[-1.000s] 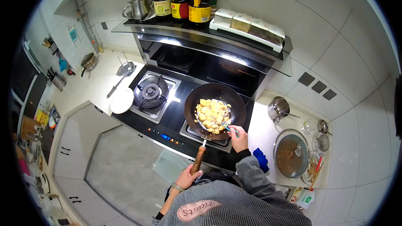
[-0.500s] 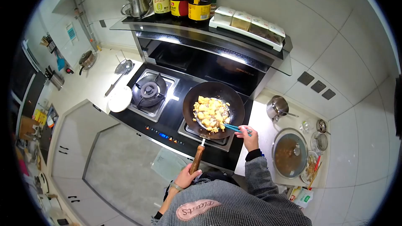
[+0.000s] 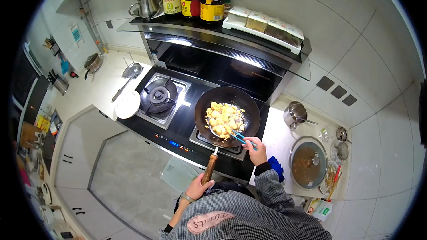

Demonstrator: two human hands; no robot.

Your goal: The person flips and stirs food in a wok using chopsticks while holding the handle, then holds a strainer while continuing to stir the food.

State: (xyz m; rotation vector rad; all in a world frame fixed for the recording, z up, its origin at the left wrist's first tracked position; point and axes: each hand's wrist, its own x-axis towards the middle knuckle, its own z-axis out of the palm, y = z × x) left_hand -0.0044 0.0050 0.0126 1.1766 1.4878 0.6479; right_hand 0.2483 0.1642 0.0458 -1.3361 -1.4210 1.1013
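Observation:
A dark wok sits on the right burner, with yellow scrambled egg in pieces on its bottom. My left hand is wrapped round the wok's wooden handle, below the pan. In my right hand, at the wok's lower right rim, are blue chopsticks. Their tips reach into the lower part of the egg.
An unused burner and a white plate lie to the left. On the right counter stand a steel pot and a lidded pan. Bottles and a seasoning box line the shelf above.
My right hand has moved slightly left and down, and the chopstick tips sit further left in the egg. A blue item at my right sleeve shows more. My left hand stays on the handle.

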